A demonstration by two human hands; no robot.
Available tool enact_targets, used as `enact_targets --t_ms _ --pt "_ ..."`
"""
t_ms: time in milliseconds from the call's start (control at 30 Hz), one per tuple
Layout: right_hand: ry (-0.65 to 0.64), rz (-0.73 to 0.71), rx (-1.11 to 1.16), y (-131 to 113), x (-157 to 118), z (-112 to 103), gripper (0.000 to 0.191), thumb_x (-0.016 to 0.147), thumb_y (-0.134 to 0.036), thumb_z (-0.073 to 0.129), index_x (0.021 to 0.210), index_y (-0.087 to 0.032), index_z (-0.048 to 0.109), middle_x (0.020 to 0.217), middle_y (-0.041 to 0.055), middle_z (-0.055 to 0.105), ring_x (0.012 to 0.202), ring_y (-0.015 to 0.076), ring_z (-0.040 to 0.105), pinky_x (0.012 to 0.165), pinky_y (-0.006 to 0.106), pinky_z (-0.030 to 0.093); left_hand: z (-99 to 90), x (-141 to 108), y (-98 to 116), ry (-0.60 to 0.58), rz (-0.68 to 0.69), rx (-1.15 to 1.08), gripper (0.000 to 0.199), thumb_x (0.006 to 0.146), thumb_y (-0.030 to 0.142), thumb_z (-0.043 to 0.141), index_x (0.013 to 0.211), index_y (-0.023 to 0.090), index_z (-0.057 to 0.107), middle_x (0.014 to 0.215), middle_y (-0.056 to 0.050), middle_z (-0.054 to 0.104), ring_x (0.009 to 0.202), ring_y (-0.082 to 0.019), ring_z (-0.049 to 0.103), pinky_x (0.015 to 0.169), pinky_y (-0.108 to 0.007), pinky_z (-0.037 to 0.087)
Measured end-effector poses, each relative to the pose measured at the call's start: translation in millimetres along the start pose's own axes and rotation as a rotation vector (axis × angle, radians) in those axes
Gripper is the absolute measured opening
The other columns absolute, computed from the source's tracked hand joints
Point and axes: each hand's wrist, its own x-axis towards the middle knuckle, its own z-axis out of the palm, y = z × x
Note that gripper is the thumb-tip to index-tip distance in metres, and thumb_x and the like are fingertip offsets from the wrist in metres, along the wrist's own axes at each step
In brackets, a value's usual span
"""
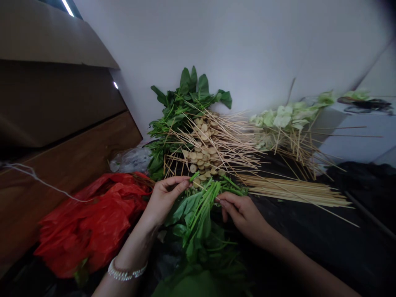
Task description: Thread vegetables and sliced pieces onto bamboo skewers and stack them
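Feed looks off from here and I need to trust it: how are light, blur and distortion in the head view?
Head view: dim, soft light; wide-angle bending at the edges, dark vignette in the top-right corner; pale cabbage skewers at right smeared; left hand, right hand and green leafy stems fairly sharp; small glare spots top left.

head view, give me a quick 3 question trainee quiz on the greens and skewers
1. True or false: the left hand pinches a green stem.
2. What lies right of the right hand? A) bare bamboo skewers B) a knife C) a bowl
3. What colour is the plastic bag beside the left wrist?

Key: 1 true; 2 A; 3 red
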Motion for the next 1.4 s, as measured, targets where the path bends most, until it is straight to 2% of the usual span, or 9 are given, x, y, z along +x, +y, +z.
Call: enact_targets --t_ms 367,600,867,933,1067,1133,1200,1333,1400 --pt "0.022 -0.021 -0.009 3.0 -2.5 6.1 0.025 0.097 -0.025 0.04 0.085 -0.02 0.061 0.056 -0.0043 0.058 0.052 0.0118 0.054 0.058 0.022 0.04 -0.6 0.3 1.6 -0.039 -0.023 0.044 0.03 0.06 0.042 0.086 0.08 0.019 0.08 0.074 -0.005 0.076 0.069 -0.017 0.067 0.073 -0.027 0.053" --pt "0.005 -0.029 -0.006 2.7 -3.9 9.1 0.029 0.098 -0.024 0.039 0.075 -0.02 0.056 0.058 -0.0034 0.056 0.054 0.0113 0.052 0.058 0.022 0.039 -2.4 1.3 -4.8 -0.098 -0.161 -0.076 0.028 0.06 0.037 0.087 0.079 0.018 0.079 0.072 -0.004 0.076 0.066 -0.013 0.065 0.068 -0.023 0.05" --pt "0.005 -0.032 0.022 3.5 -1.9 8.8 0.025 0.097 -0.024 0.041 0.084 -0.019 0.061 0.058 -0.0028 0.058 0.054 0.0108 0.052 0.059 0.022 0.04 2.4 -2.5 -5.2 -0.157 -0.144 -0.004 0.027 0.063 0.037 0.085 0.078 0.016 0.078 0.076 -0.005 0.075 0.07 -0.014 0.064 0.07 -0.024 0.049" --pt "0.095 -0.008 0.084 2.3 -0.2 1.9 0.022 0.097 -0.027 0.043 0.091 -0.019 0.063 0.058 -0.0031 0.059 0.05 0.01 0.049 0.054 0.022 0.038 -0.7 0.2 -3.8 -0.058 -0.041 0.012 0.031 0.066 0.04 0.083 0.086 0.017 0.078 0.082 -0.006 0.075 0.075 -0.016 0.064 0.072 -0.025 0.049" --pt "0.465 0.063 0.304 -1.7 3.5 -18.1 0.021 0.096 -0.036 0.049 0.102 -0.019 0.059 0.061 -0.0051 0.059 0.038 0.006 0.036 0.038 0.019 0.027 -10.2 7.1 -2.9 0.233 0.175 -0.065 0.031 0.078 0.046 0.071 0.093 0.019 0.076 0.088 -0.004 0.073 0.076 -0.013 0.06 0.069 -0.022 0.046" --pt "0.589 0.064 0.366 -3.3 4.9 -25.0 0.021 0.095 -0.039 0.052 0.101 -0.019 0.058 0.062 -0.0053 0.059 0.036 0.0046 0.035 0.035 0.018 0.025 -9.8 5.9 -1.4 0.259 0.22 -0.049 0.026 0.08 0.044 0.069 0.085 0.019 0.075 0.084 -0.003 0.071 0.071 -0.011 0.057 0.066 -0.02 0.044" --pt "0.628 0.053 0.384 -4.1 5.7 -27.3 0.021 0.094 -0.039 0.054 0.099 -0.019 0.058 0.062 -0.0051 0.059 0.035 0.004 0.037 0.034 0.017 0.025 -3.5 0.1 1.7 0.104 0.203 0.063 0.022 0.079 0.04 0.072 0.077 0.018 0.073 0.076 -0.001 0.069 0.067 -0.011 0.056 0.064 -0.021 0.044" --pt "0.591 0.041 0.372 -4.0 5.7 -23.1 0.021 0.094 -0.039 0.053 0.098 -0.019 0.057 0.063 -0.005 0.059 0.035 0.0035 0.038 0.034 0.017 0.027 16.3 -16.7 7.1 -0.539 0.139 0.305 0.012 0.078 0.03 0.073 0.08 0.018 0.075 0.077 -0.003 0.068 0.072 -0.015 0.061 0.068 -0.024 0.046" --pt "0.577 0.038 0.355 -4.0 5.4 -21.1 0.021 0.095 -0.039 0.052 0.1 -0.018 0.057 0.063 -0.005 0.059 0.035 0.0034 0.038 0.035 0.017 0.028 22.9 -22.5 6.0 -0.763 0.145 0.368 0.01 0.081 0.026 0.07 0.084 0.018 0.076 0.08 -0.003 0.068 0.075 -0.015 0.062 0.07 -0.024 0.046"
